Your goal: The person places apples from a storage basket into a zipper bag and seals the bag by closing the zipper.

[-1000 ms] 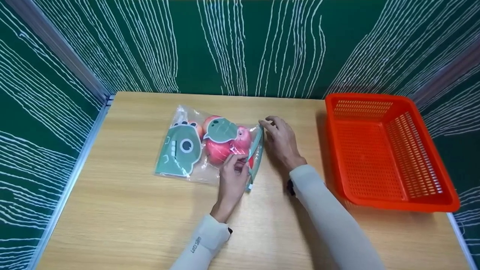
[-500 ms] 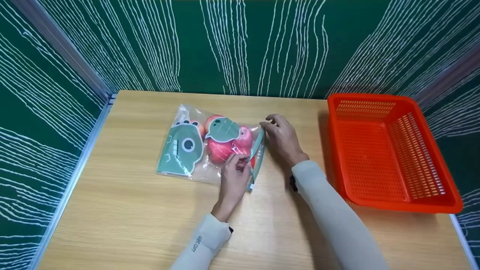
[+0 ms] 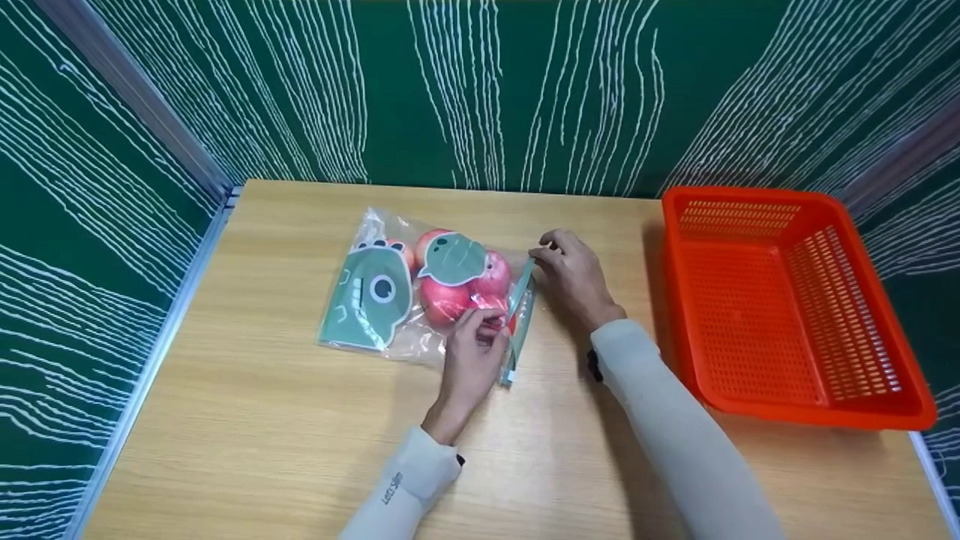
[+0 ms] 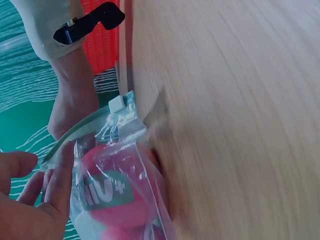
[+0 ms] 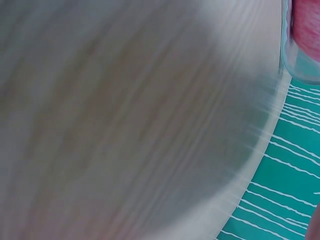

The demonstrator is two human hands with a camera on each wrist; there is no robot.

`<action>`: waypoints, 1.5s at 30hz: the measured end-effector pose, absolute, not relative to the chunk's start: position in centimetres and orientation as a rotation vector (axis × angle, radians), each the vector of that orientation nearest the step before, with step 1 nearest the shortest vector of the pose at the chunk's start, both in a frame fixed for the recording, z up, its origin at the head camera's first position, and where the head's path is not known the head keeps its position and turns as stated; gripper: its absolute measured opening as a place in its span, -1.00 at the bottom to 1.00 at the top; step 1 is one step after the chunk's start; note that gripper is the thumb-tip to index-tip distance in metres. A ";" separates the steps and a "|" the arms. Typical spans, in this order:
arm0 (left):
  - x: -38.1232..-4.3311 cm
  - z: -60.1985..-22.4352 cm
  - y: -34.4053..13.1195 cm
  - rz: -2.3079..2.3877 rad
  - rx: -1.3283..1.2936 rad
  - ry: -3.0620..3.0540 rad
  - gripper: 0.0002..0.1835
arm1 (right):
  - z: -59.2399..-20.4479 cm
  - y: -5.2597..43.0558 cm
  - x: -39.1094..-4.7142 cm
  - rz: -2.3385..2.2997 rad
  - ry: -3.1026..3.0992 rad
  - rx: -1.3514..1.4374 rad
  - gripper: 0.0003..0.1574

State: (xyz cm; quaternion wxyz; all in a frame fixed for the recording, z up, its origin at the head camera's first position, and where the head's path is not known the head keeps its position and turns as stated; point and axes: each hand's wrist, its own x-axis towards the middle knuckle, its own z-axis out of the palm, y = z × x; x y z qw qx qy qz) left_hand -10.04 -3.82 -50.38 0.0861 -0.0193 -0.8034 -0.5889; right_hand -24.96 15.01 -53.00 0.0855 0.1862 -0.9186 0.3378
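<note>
A clear zip bag (image 3: 365, 298) with a green cartoon dinosaur print lies flat on the table. Several round red and pink fruits (image 3: 444, 301) show through it. My left hand (image 3: 471, 358) pinches the bag beside its green zip strip, near the lower part of the mouth. At the strip's far end, my right hand (image 3: 576, 276) pinches the corner between thumb and fingers. The white slider (image 4: 116, 104) sits at the near end of the strip, apart from both hands. In the right wrist view the right hand is mostly out of frame, and a pink fruit (image 5: 307, 27) shows at the top corner.
An orange-red plastic basket (image 3: 679, 330) with slotted walls stands on the right of the wooden table (image 3: 247, 420). Green panels (image 3: 420, 90) with white wavy lines enclose the table's back and sides.
Everything in the head view has shifted slightly right, basket included. Both hands keep their holds at the bag's mouth.
</note>
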 end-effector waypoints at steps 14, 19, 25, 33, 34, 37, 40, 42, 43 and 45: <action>-7.6 -50.4 -7.4 -1.050 -0.432 -2.714 -0.61 | -52.8 15.2 -25.4 0.674 -2.633 0.691 -0.74; -7.1 -50.6 -7.7 -0.645 -0.677 -2.733 -0.54 | -52.7 15.4 -25.4 0.690 -2.631 0.668 -0.75; -6.9 -51.0 -7.2 -0.001 -0.886 -2.662 -0.62 | -52.7 15.4 -25.4 0.697 -2.636 0.657 -0.76; -6.8 -51.7 -5.9 0.307 -0.974 -2.660 -0.60 | -52.8 15.3 -25.3 0.720 -2.633 0.636 -0.77; -6.8 -51.9 -5.8 0.327 -0.983 -2.655 -0.61 | -52.8 15.3 -25.3 0.725 -2.633 0.635 -0.77; -6.8 -52.2 -5.5 0.391 -1.000 -2.632 -0.65 | -52.8 15.3 -25.3 0.729 -2.637 0.632 -0.77; -6.8 -52.5 -5.2 0.458 -1.003 -2.616 -0.66 | -52.8 15.3 -25.4 0.732 -2.634 0.634 -0.77; -6.8 -52.7 -5.0 0.489 -0.998 -2.601 -0.69 | -52.9 15.4 -25.4 0.734 -2.616 0.647 -0.78; -6.9 -52.8 -5.0 0.502 -0.995 -2.596 -0.70 | -52.9 15.4 -25.4 0.736 -2.606 0.654 -0.78; -6.9 -52.8 -4.9 0.521 -0.988 -2.589 -0.70 | -53.0 15.5 -25.4 0.738 -2.591 0.667 -0.79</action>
